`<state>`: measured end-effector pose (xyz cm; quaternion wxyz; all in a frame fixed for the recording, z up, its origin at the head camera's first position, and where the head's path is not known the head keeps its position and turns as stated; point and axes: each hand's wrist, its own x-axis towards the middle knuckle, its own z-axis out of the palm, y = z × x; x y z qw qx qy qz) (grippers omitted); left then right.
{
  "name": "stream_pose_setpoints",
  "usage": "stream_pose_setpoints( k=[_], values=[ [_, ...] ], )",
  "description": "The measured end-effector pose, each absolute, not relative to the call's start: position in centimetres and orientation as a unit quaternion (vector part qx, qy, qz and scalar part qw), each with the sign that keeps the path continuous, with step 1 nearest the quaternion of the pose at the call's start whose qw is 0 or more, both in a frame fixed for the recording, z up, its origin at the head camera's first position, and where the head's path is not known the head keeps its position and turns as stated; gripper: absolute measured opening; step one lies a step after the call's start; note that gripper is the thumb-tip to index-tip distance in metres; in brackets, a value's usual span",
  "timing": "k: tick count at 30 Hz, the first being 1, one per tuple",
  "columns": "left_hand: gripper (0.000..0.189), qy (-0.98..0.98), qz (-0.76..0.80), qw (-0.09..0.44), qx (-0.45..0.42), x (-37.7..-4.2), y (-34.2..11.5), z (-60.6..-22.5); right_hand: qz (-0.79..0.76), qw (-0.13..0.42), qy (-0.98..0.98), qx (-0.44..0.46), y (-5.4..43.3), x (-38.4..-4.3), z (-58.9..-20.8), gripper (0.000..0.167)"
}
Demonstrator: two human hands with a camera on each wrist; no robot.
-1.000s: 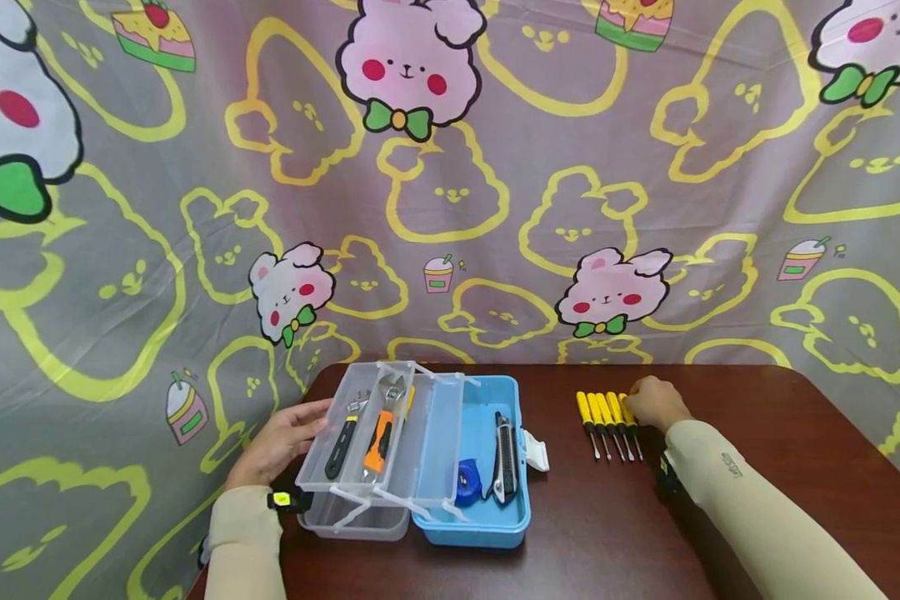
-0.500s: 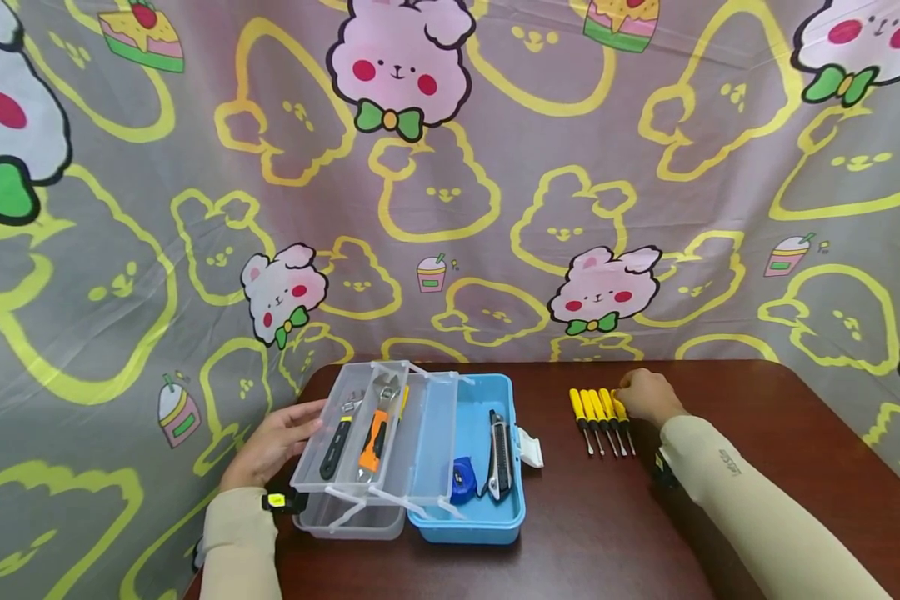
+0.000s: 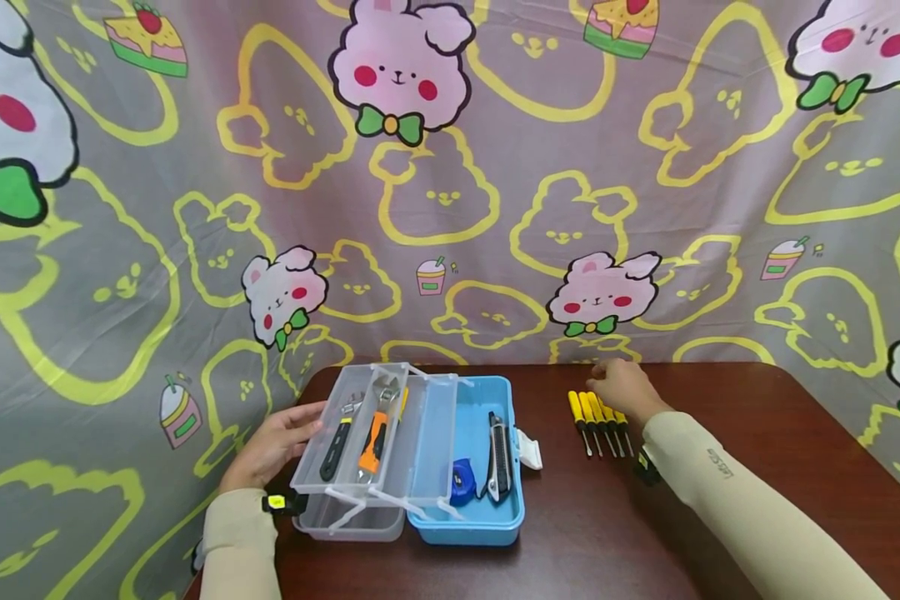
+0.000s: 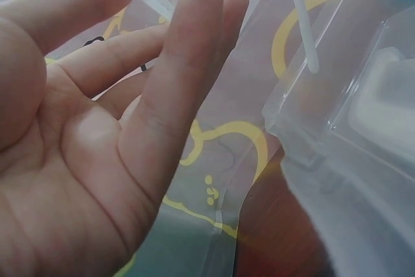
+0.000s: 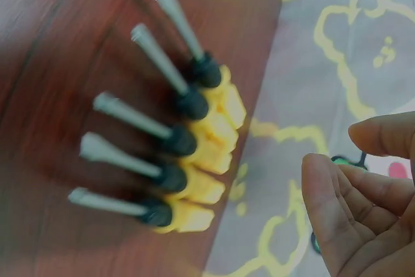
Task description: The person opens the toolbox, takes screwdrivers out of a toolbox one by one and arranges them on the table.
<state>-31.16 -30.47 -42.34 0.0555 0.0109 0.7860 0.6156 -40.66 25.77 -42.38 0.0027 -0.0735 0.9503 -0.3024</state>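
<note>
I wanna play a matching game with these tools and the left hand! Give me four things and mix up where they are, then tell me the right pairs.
Things:
1. Yellow-handled screwdrivers
2. Blue tape measure
3. Orange-handled wrench
4. Left hand

Places:
A. Inside the blue box, beside the cutter knife
B. At the outer side of the clear tray
C. Side by side on the brown table
D. Next to the black-handled wrench

Right pairs: 1-C, 2-A, 3-D, 4-B
</note>
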Motion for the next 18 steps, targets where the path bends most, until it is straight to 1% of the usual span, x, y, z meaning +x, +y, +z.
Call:
stream_pose_setpoints(
  k=[4,12,18],
  values=[
    [0.057,0.787,0.615,0.055,0.013,-31.2,-30.5,-42.4,-0.3,0.002,0.951,-0.079,24.7,-40.6,-41.6,0.043],
    [0.056,0.79,0.611,0.055,0.009,-31.1,-30.5,-42.4,-0.298,-0.036,0.948,-0.107,23.3,-40.4,-40.7,0.036],
    [0.058,0.796,0.603,0.054,0.013,-31.1,-30.6,-42.4,-0.329,-0.049,0.937,-0.108,22.2,-40.2,-40.4,0.035]
  ],
)
